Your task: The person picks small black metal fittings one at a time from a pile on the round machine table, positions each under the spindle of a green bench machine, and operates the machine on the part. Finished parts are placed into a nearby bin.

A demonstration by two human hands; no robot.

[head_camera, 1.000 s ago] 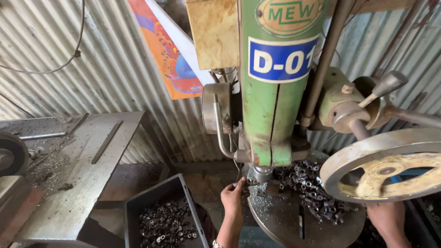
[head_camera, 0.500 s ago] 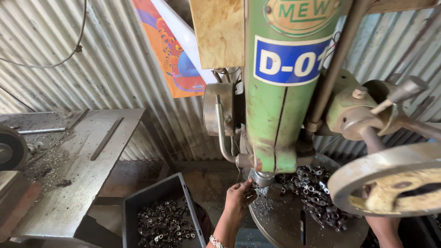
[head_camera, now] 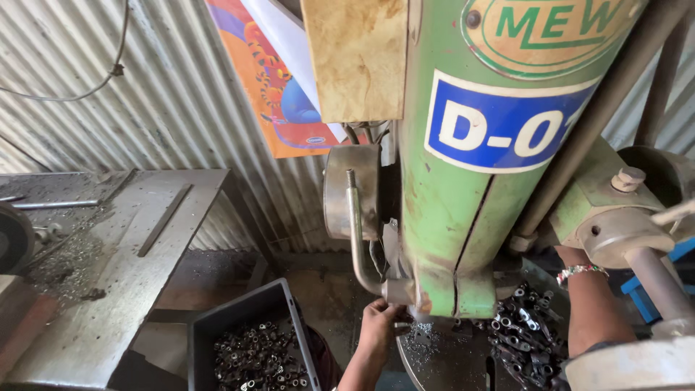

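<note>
The view has closed in on the green drill press point(head_camera: 463, 217) since the earlier frame. The left hand point(head_camera: 378, 327) remains under the drill head, fingers curled against the round drill table point(head_camera: 427, 355); what it pinches stays hidden. The right hand is now out of sight, only its forearm point(head_camera: 590, 311) showing above the small metal parts point(head_camera: 525, 337). A dark bin point(head_camera: 239, 315) of parts sits left.

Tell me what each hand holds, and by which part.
Left hand reaches under the green machine; any held piece is hidden. Right hand is out of sight; only its forearm shows.
</note>
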